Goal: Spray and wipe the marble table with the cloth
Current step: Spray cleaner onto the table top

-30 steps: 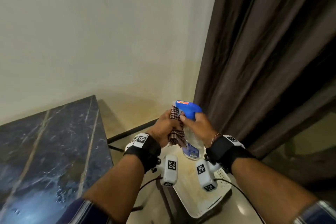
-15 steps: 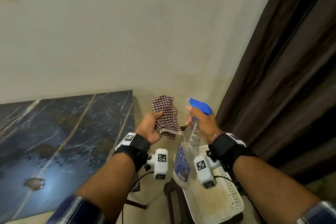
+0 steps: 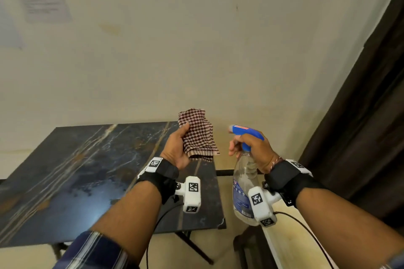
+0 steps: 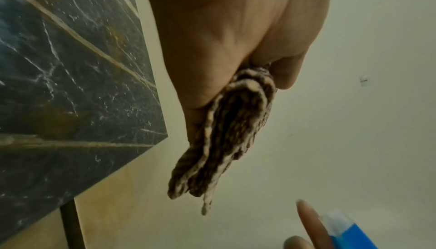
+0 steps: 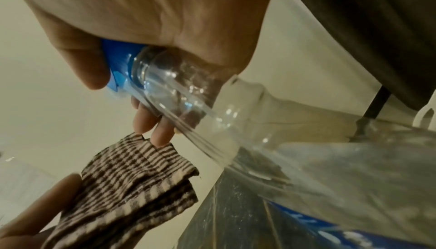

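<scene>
A dark marble table [image 3: 76, 170] with pale veins stands against the wall, its top wet with droplets. My left hand [image 3: 177, 148] holds a folded brown-and-cream checked cloth [image 3: 197, 135] upright over the table's right far corner. The left wrist view shows the cloth [image 4: 226, 131] gripped between palm and fingers, beside the table [image 4: 59, 85]. My right hand [image 3: 253, 148] grips the neck of a clear spray bottle [image 3: 242, 183] with a blue trigger head [image 3: 244, 132], held in the air just right of the table. The right wrist view shows that bottle [image 5: 212, 122] and the cloth [image 5: 132, 178].
A cream wall [image 3: 196, 39] rises right behind the table. Dark brown curtains [image 3: 360, 126] hang at the right. A white tray's rim [image 3: 277, 253] sits low on the right, under my right forearm. The table's black legs [image 3: 192, 244] show below its near edge.
Both hands have risen and moved left from above the white tray toward the table. The cloth and bottle, first held together, are now apart. More of the table is in view.
</scene>
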